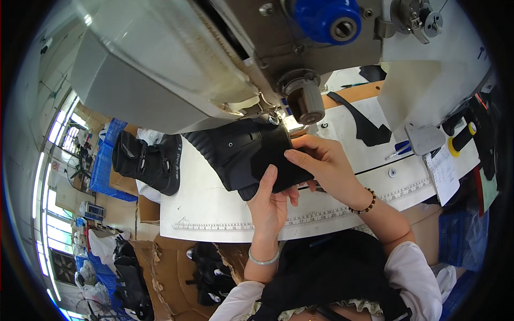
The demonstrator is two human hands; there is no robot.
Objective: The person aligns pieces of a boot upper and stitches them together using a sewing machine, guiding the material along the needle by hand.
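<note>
A black boot upper (pixel 235 150), with a padded ribbed part at its left, lies under the head of a sewing machine (pixel 176 80). My left hand (pixel 269 204) grips its near edge, thumb on top and fingers curled beneath. From the right, my right hand (pixel 326 165) pinches the same upper near the lit needle area, thumb and fingers closed on its edge. Part of the upper is hidden under the machine head, and the needle itself is hard to make out.
A finished-looking black boot (pixel 152 163) stands left of the white table (pixel 214 214). A flat black cut piece (pixel 364 125), a blue-handled screwdriver (pixel 399 150), a small metal bobbin (pixel 392 173) and a yellow-ended thread spool (pixel 461 140) lie at the right. A cardboard box (pixel 168 283) sits below the table.
</note>
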